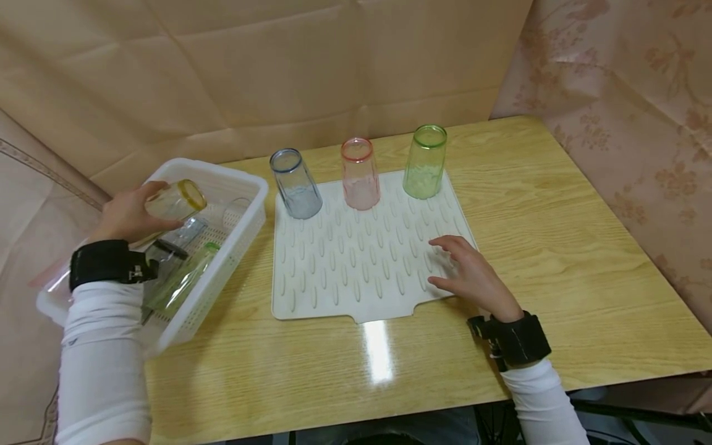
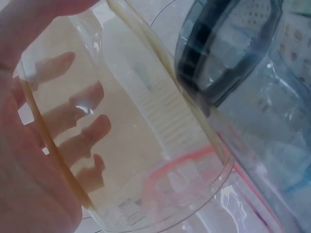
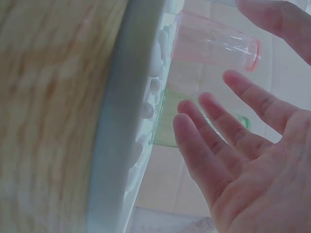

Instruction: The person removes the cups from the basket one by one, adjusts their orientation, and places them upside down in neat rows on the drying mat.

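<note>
My left hand (image 1: 130, 213) grips a clear glass with a yellow base (image 1: 177, 199), tilted over the white plastic basket (image 1: 257, 199). In the left wrist view, the fingers (image 2: 87, 104) show through the wall of the yellow glass (image 2: 131, 111), and a dark-rimmed glass (image 2: 214, 58) is close beside it. My right hand (image 1: 473, 275), fingers spread and holding nothing, hovers by the right front of the white drying mat (image 1: 345, 296). Upside down along the mat's back stand a blue glass (image 1: 296, 185), a pink glass (image 1: 360, 176) and a green glass (image 1: 425, 164).
Several more glasses lie in the basket, among them a green one (image 1: 186, 278) and a dark-rimmed one (image 1: 167, 254). The wooden table (image 1: 584, 266) extends to the right of the mat, with a beige cloth (image 1: 278, 68) hanging behind it.
</note>
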`<state>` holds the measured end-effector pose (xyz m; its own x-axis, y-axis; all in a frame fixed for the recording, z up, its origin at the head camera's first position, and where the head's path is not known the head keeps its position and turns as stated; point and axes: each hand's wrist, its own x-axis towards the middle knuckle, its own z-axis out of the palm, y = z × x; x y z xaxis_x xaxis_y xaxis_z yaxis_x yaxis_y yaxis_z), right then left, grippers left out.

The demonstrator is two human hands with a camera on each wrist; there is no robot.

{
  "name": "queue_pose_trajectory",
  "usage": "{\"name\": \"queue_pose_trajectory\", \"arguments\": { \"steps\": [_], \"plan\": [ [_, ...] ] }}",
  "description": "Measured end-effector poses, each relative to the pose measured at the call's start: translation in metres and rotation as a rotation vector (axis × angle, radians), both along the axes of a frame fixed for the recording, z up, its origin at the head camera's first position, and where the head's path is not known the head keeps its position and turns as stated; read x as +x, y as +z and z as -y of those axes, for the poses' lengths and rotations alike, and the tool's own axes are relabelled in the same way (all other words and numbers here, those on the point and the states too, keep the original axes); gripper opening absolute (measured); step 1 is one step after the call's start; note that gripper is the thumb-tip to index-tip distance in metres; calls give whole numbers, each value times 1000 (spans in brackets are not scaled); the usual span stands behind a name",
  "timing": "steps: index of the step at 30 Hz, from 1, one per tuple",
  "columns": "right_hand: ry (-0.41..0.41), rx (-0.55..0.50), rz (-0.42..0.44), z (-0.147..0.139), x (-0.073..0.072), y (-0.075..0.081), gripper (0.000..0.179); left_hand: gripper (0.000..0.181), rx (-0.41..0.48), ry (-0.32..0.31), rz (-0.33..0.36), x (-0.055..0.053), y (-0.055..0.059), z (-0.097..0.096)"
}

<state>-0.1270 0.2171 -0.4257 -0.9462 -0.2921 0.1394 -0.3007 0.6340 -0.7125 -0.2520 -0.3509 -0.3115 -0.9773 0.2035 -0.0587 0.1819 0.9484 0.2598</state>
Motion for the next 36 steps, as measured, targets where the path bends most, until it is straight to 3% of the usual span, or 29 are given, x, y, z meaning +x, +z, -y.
{"name": "queue_pose_trajectory", "arguments": {
  "steps": [9,21,27,36],
  "plan": [
    [0,8,-30,-1,1,-2,64,81,46,-27,-54,4,1,4],
    [-6,1,-39,-2,3,-2,64,83,103,-4,-45,10,11,-2],
    [-9,-13,-31,-4,5,0,64,82,124,-2,-89,15,20,-11],
    [-16,-18,-18,-5,7,1,64,84,125,-2,-97,19,30,-22]
  ]
}}
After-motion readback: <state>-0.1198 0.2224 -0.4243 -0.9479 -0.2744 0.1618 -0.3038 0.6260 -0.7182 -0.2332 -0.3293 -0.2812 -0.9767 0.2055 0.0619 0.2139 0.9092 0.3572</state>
